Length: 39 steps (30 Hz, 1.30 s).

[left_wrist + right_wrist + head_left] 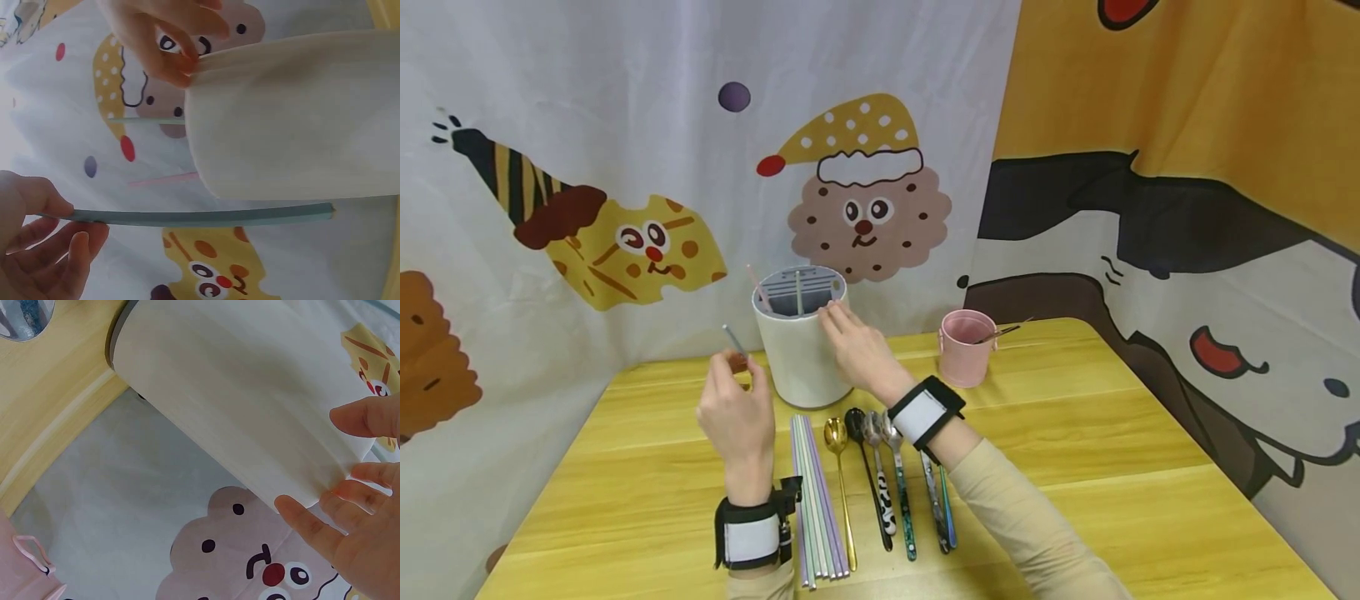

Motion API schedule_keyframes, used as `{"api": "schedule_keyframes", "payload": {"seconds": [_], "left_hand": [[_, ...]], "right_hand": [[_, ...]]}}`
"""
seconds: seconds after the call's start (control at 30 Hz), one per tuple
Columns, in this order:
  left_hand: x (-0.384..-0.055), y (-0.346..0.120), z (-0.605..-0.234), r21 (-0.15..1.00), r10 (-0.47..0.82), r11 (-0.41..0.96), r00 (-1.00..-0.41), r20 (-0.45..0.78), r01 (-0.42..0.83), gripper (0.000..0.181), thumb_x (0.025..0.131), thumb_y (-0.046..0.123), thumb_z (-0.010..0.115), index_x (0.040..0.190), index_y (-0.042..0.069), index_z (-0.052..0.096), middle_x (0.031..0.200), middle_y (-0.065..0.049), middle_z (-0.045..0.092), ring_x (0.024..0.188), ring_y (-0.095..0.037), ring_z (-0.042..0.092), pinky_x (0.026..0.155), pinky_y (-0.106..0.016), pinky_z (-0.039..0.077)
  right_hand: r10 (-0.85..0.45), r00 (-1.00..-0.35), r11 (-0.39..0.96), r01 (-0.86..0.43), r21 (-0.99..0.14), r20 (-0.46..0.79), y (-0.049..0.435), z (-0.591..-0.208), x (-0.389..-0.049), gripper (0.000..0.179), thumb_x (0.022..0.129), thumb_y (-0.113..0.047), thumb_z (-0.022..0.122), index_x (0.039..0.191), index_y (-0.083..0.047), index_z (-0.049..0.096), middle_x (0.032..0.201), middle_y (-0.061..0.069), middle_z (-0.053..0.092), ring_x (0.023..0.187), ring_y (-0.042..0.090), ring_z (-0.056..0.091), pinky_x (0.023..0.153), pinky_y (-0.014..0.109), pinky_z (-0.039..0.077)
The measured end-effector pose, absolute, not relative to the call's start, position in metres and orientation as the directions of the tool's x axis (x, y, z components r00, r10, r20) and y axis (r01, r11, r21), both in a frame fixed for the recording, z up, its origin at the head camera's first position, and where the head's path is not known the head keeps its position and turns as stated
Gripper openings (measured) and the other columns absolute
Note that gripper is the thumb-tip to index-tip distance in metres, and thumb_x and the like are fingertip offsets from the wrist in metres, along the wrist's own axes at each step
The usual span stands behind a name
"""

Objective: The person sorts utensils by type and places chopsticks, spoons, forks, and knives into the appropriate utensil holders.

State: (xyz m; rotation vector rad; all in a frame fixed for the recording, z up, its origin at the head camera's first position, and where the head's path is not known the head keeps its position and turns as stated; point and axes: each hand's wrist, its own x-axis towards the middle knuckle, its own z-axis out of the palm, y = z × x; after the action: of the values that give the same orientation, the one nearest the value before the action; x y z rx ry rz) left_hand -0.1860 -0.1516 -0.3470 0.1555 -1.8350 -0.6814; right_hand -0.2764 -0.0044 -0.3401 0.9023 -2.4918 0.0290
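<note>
My left hand (737,408) pinches a grey-green chopstick (206,217) near one end, between thumb and fingers. In the left wrist view it lies alongside the white cylindrical holder (805,358), just outside its wall. My right hand (861,346) has its fingertips at the holder's rim, fingers fairly straight and the thumb against the outer side. Out of the holder's top stick a pink chopstick (760,290) and a pale green chopstick (799,292). In front of the holder lies a bundle of pastel chopsticks (816,500) in purple, green and white.
Right of the bundle lie a gold spoon (836,435), a black spoon (854,425) and several pattern-handled spoons, partly under my right forearm. A small pink bucket (966,362) holding thin dark utensils stands at the back right. A printed curtain (662,125) hangs behind the table.
</note>
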Motion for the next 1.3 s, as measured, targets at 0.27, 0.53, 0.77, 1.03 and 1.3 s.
{"api": "schedule_keyframes", "payload": {"seconds": [0.27,0.53,0.77,1.03,1.3], "left_hand": [[-0.18,-0.146,-0.337,0.473,-0.415,0.809,-0.23,0.88,0.349,0.008,0.086,-0.002,0.06,0.088,-0.01,0.059,0.08,-0.023,0.067,0.069,-0.036,0.064,0.054,-0.039,0.052],[-0.179,-0.139,-0.333,0.399,-0.412,0.804,-0.07,0.908,0.44,0.01,0.084,-0.002,0.064,0.092,-0.007,0.06,0.082,-0.02,0.069,0.061,-0.034,0.062,0.056,-0.037,0.05],[-0.182,-0.133,-0.332,0.339,-0.412,0.789,0.032,0.911,0.513,0.015,0.08,-0.007,0.066,0.094,-0.004,0.06,0.084,-0.018,0.07,0.062,-0.032,0.063,0.068,-0.016,0.052],[-0.187,-0.131,-0.335,0.323,-0.409,0.772,0.038,0.912,0.547,0.021,0.077,-0.011,0.068,0.096,-0.004,0.062,0.086,-0.018,0.069,0.065,-0.032,0.064,0.076,-0.009,0.05],[-0.194,-0.133,-0.34,0.316,-0.378,0.781,0.004,0.926,0.538,0.021,0.079,-0.011,0.066,0.097,-0.004,0.06,0.085,-0.019,0.068,0.065,-0.034,0.063,0.071,-0.016,0.053]], "right_hand": [[-0.6,-0.649,0.776,-0.614,0.143,0.467,-0.004,-0.342,-0.278,0.061,0.085,-0.004,0.059,0.141,0.0,0.038,0.144,0.018,0.043,0.134,0.031,0.045,0.073,0.032,0.059],[-0.593,-0.663,0.782,-0.609,0.131,0.457,-0.005,-0.342,-0.278,0.06,0.086,-0.005,0.059,0.142,0.0,0.038,0.145,0.017,0.042,0.135,0.031,0.044,0.075,0.033,0.059],[-0.591,-0.643,0.779,-0.611,0.139,0.487,-0.004,-0.342,-0.277,0.062,0.082,-0.005,0.063,0.14,0.0,0.041,0.143,0.017,0.045,0.133,0.03,0.046,0.067,0.034,0.059],[-0.594,-0.642,0.776,-0.617,0.134,0.485,-0.004,-0.342,-0.276,0.063,0.082,-0.005,0.063,0.14,0.0,0.039,0.143,0.017,0.044,0.133,0.03,0.045,0.068,0.034,0.059],[-0.596,-0.635,0.774,-0.618,0.139,0.492,-0.005,-0.343,-0.278,0.064,0.081,-0.004,0.063,0.14,0.0,0.04,0.142,0.017,0.045,0.133,0.03,0.045,0.066,0.033,0.059]]}}
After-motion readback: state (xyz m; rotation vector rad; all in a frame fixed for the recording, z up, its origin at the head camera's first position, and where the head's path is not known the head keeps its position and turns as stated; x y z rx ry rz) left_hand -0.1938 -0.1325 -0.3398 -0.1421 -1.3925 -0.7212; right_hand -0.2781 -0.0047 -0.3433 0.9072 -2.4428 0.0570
